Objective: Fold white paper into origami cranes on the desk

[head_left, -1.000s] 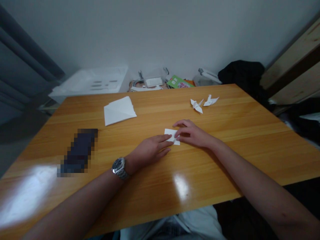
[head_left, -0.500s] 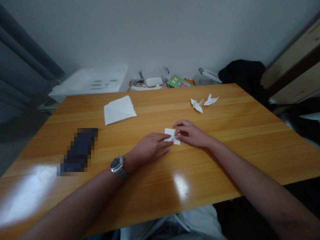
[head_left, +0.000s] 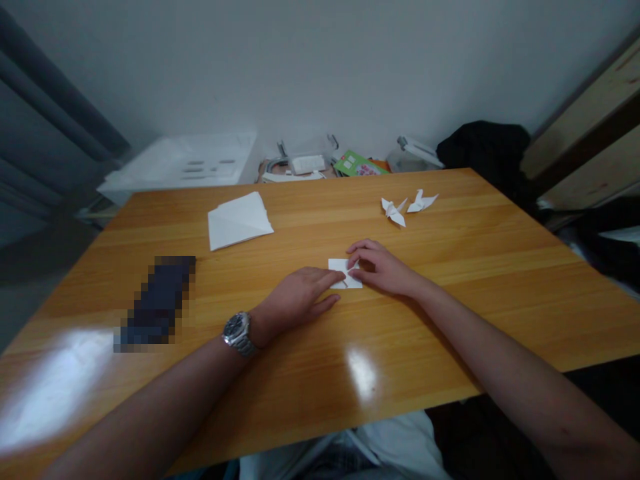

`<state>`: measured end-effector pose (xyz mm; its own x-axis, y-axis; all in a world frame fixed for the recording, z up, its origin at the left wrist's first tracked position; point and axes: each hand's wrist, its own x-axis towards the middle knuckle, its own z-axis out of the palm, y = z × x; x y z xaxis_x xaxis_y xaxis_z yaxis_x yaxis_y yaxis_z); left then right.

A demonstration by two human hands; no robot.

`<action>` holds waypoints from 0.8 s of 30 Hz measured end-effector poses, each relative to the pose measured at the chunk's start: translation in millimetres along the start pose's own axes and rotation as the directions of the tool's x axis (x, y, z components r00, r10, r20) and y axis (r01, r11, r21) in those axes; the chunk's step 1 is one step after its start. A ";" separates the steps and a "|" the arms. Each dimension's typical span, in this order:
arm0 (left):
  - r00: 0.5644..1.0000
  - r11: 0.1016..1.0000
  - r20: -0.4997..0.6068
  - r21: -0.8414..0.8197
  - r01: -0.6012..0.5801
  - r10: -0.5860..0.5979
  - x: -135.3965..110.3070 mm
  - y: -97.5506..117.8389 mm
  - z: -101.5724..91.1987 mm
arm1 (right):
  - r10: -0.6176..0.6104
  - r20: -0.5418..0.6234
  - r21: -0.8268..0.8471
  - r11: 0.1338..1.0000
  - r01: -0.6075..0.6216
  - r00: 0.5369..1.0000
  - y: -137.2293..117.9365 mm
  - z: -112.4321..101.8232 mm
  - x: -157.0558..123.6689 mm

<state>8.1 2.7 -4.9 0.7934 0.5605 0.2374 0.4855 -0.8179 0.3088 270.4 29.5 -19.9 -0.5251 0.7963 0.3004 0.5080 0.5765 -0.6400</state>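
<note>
A small folded white paper (head_left: 343,272) lies flat near the middle of the wooden table (head_left: 450,307). My left hand (head_left: 297,299), with a metal watch on its wrist, lies flat with its fingers stretched out and its fingertips pressing the paper's left edge. My right hand (head_left: 381,268) is curled at the paper's right side, with fingertips pinched on a flap of the paper. Two finished white paper cranes (head_left: 406,206) sit farther back on the right.
A stack of folded white paper sheets (head_left: 238,221) lies at the back left. A dark blurred flat object (head_left: 156,303) rests at the left. Behind the table are a white plastic crate (head_left: 183,163), clutter and a dark bag (head_left: 487,150).
The fingers of both hands shifted slightly on the small paper, which now lies a little flatter. Nothing else on the table has moved.
</note>
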 end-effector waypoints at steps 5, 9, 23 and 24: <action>0.999 0.997 0.024 0.070 -0.030 0.028 -1.3 -0.7 2.1 | -0.002 -0.007 -0.015 1.000 0.001 1.000 -2.6 0.8 0.7; 0.999 0.992 0.035 0.118 -0.045 0.041 -0.5 1.1 1.0 | 0.002 -0.020 -0.013 1.000 -0.002 1.000 -2.7 0.8 1.4; 0.997 0.988 -0.010 0.133 -0.076 0.078 2.2 5.3 2.9 | 0.066 -0.177 -0.115 0.990 -0.088 0.982 15.1 1.4 3.4; 0.997 0.988 -0.011 0.136 -0.071 0.073 2.0 5.7 3.4 | 0.071 -0.186 -0.125 0.988 -0.095 0.980 15.4 1.9 3.3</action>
<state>13.7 -1.3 -5.8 0.8229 0.5004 0.2692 0.4732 -0.8658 0.1626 275.2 40.7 -30.1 -0.3516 0.8554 0.3804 0.6373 0.5163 -0.5721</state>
